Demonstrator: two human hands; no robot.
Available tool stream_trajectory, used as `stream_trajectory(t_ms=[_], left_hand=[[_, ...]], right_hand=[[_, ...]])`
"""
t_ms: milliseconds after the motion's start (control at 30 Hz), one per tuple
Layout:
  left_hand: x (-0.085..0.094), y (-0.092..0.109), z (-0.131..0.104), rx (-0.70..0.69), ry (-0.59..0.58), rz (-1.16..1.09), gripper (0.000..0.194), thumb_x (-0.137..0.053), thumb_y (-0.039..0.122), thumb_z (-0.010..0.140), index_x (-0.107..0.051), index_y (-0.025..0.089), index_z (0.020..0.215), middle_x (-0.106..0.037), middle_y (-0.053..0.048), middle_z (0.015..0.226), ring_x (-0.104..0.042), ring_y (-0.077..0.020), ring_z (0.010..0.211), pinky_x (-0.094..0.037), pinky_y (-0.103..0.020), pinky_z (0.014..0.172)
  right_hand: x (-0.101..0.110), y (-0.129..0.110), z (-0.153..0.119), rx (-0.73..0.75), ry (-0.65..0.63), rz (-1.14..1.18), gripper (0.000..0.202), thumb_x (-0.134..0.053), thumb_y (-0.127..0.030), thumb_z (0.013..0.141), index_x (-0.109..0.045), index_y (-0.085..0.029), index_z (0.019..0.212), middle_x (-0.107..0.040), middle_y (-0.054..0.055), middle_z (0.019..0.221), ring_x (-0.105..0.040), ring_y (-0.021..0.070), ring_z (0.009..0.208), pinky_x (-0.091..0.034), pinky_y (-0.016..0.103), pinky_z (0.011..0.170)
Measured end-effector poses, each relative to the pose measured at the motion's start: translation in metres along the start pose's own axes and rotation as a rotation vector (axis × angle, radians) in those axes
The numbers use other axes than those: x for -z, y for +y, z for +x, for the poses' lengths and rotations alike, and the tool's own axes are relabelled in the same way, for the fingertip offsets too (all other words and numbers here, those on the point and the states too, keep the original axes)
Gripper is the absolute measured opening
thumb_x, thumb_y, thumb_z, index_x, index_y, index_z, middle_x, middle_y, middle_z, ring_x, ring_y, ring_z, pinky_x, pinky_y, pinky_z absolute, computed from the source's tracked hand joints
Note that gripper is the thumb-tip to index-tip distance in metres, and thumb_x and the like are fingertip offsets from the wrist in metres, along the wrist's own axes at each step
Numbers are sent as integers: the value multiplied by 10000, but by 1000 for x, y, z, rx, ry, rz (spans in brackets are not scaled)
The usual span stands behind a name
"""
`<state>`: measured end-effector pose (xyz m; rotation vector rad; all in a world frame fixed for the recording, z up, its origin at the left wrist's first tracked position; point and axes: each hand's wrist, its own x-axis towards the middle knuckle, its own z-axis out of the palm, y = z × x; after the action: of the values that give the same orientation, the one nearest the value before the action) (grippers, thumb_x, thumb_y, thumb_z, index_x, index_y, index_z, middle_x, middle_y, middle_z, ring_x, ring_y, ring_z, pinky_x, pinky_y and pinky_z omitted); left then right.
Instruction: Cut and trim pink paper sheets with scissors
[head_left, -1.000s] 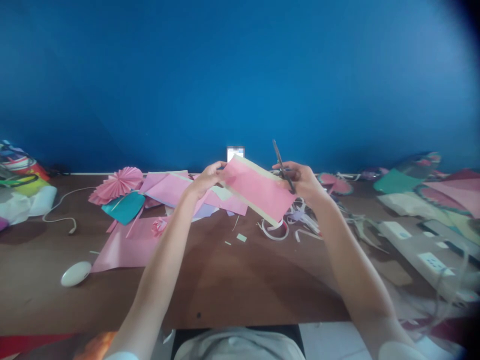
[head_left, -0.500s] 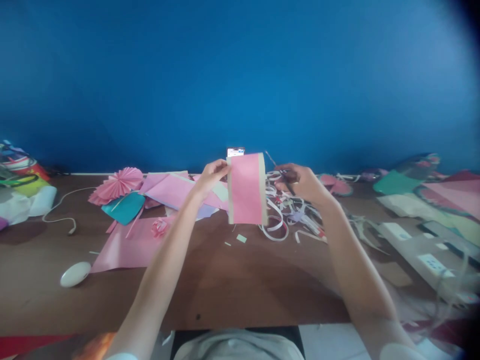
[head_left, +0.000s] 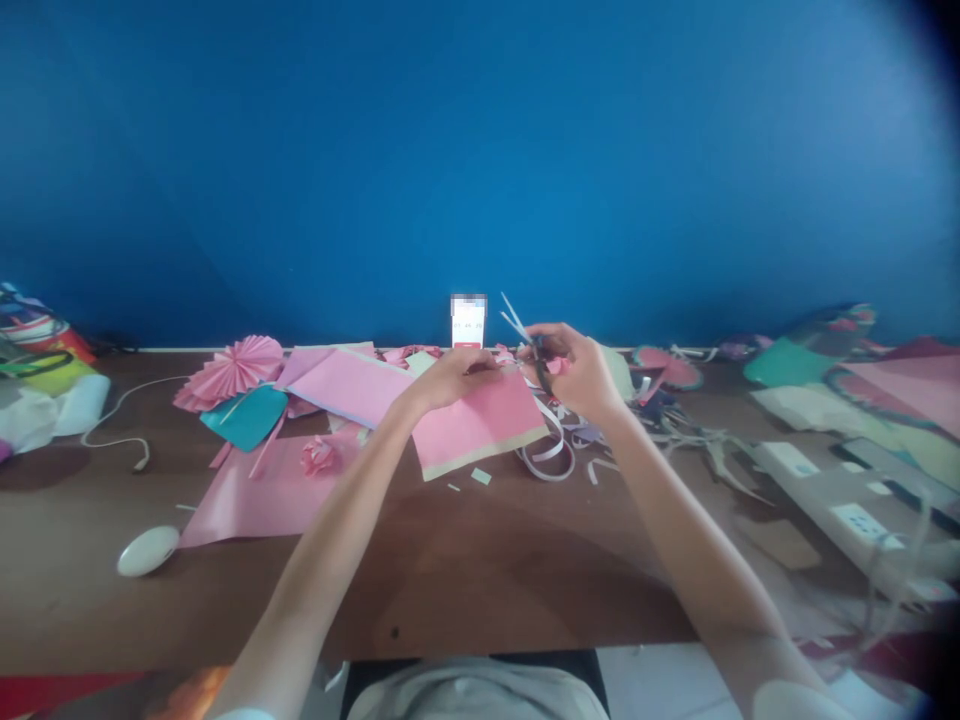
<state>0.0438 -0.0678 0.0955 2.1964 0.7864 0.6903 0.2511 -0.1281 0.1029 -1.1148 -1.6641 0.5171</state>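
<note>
My left hand [head_left: 454,378] is closed on the upper edge of a pink sheet of paper [head_left: 480,428] with a pale strip along its lower edge. The sheet hangs tilted above the table. In my right hand [head_left: 574,370] is a pair of scissors [head_left: 517,322], its blades a little apart and pointing up and to the left. The scissors are beside the sheet's upper right corner, and my fingers hide part of their handles. Just behind my left hand stands a phone [head_left: 468,322] with a lit screen.
Curled white paper strips [head_left: 551,458] lie right of the sheet. On the left are a pink pleated paper fan [head_left: 238,370], a teal piece [head_left: 247,415], a pink paper flower [head_left: 319,457] and a white mouse [head_left: 148,551]. A power strip [head_left: 862,525] sits at the right.
The pink sheet has turned from upright to slanted, its pale-edged side now at the bottom. My right hand has moved slightly left, and the scissors' blades now show parted. More of the phone shows.
</note>
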Motion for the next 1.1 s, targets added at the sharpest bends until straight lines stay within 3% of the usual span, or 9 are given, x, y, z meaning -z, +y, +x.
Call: stream_trajectory(t_ms=[200, 367, 533, 800, 1000, 1100], left_hand=[[-3, -3, 2, -24, -24, -52, 289, -562, 467, 848, -656, 194, 852, -666, -34, 855, -580, -176, 770, -365, -291, 659], [5, -2, -2, -3, -102, -67, 295, -633, 472, 794, -669, 202, 908, -674, -42, 884, -596, -182, 770, -392, -293, 654], [7, 2, -4, -36, -76, -32, 266, -606, 447, 818, -684, 195, 850, -676, -48, 848, -586, -177, 745, -392, -302, 655], [4, -3, -1, -30, -93, -60, 235, -611, 410, 819, -652, 183, 772, -651, -31, 787, -558, -152, 681, -375, -291, 627], [6, 2, -4, -55, -164, -143, 263, -628, 435, 806, -675, 181, 851, -675, -51, 871, -588, -181, 781, -404, -300, 685], [5, 6, -5, -61, -153, -178, 272, -595, 438, 834, -673, 180, 875, -681, -65, 922, -596, -195, 836, -412, -313, 731]], right_hand=[[-2, 5, -1, 18, -72, -129, 452, -626, -270, 753, -591, -210, 1199, -657, 21, 772, -607, 174, 726, -470, 302, 666], [0, 12, 1, -48, -33, -8, 483, -620, -212, 700, -578, -197, 1181, -641, 12, 729, -595, 164, 671, -452, 277, 594], [0, 18, 3, -77, -29, 53, 460, -611, -195, 669, -591, -191, 1129, -627, 2, 699, -578, 150, 641, -444, 263, 570], [-3, 17, 2, -45, -59, 24, 452, -661, -255, 701, -598, -189, 1143, -653, 25, 765, -578, 155, 674, -446, 272, 588], [-1, 22, 4, -185, -83, 184, 521, -733, -309, 672, -571, -190, 1152, -667, 30, 799, -597, 158, 677, -466, 268, 565], [-2, 23, 4, -162, -74, 162, 507, -735, -327, 680, -583, -175, 1139, -661, 31, 787, -600, 161, 692, -478, 279, 595]])
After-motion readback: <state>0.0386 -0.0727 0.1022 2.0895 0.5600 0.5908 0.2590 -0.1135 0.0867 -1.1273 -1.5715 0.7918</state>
